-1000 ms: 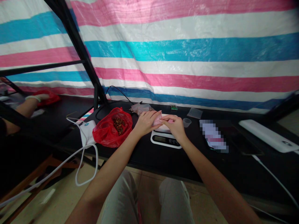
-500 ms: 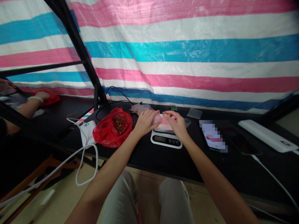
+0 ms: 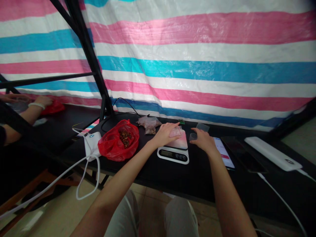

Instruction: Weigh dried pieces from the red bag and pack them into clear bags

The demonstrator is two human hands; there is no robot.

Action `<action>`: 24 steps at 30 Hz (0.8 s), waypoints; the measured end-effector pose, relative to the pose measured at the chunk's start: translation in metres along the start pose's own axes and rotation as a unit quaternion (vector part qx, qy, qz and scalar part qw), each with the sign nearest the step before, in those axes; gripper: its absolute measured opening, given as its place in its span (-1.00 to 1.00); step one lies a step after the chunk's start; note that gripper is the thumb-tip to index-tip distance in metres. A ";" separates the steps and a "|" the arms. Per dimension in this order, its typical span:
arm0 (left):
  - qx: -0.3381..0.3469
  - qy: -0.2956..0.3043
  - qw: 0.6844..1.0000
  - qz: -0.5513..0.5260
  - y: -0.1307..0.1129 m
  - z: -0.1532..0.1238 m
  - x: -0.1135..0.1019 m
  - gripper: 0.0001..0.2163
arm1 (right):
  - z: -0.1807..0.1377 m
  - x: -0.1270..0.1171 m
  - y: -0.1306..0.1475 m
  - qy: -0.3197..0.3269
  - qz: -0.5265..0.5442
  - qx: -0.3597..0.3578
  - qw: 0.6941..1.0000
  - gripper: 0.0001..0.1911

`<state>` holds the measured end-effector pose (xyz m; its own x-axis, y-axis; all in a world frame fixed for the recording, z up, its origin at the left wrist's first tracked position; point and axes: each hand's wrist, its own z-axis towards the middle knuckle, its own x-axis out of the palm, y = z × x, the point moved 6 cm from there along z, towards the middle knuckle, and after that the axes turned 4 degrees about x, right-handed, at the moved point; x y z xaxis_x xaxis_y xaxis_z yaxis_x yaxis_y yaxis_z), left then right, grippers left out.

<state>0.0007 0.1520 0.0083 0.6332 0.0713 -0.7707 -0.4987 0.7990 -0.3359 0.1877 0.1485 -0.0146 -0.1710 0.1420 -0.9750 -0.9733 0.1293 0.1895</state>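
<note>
Over the pinkish plate of a white digital kitchen scale [image 3: 173, 155], my left hand [image 3: 166, 133] holds a small clear plastic bag [image 3: 175, 131] by its edge. The bag's contents cannot be made out. To the right of the scale, my right hand [image 3: 204, 140] has thumb and fingers closed around a small clear plastic cup [image 3: 193, 136], which is close to the tabletop. Several filled clear bags [image 3: 150, 125] lie behind my left hand. Left of my forearm, an opened red plastic bag [image 3: 116, 144] holds small brown dried pieces [image 3: 125, 138].
A flat clear plastic bag [image 3: 202, 127] and a small green item [image 3: 181, 121] lie at the back. Phones [image 3: 224, 153] and a white power bank [image 3: 273, 153] are on the right. A white power strip [image 3: 92, 144] with cables is at left. Another person's hand [image 3: 43, 100] works beyond the frame.
My right hand has left the clear bag over the scale and moved right to the small cup. My left hand keeps the bag. The view has tilted up slightly.
</note>
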 end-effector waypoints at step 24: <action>-0.338 -0.107 0.869 0.345 0.056 -0.205 -0.172 -0.61 | -0.019 -0.017 0.108 -0.058 0.412 -0.238 0.878 -0.62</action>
<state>-0.2579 0.0618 0.0113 0.1041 0.5619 -0.8206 -0.9914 -0.0074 -0.1308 0.0823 0.1419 0.0199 -0.8568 0.0972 -0.5064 -0.4851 -0.4851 0.7276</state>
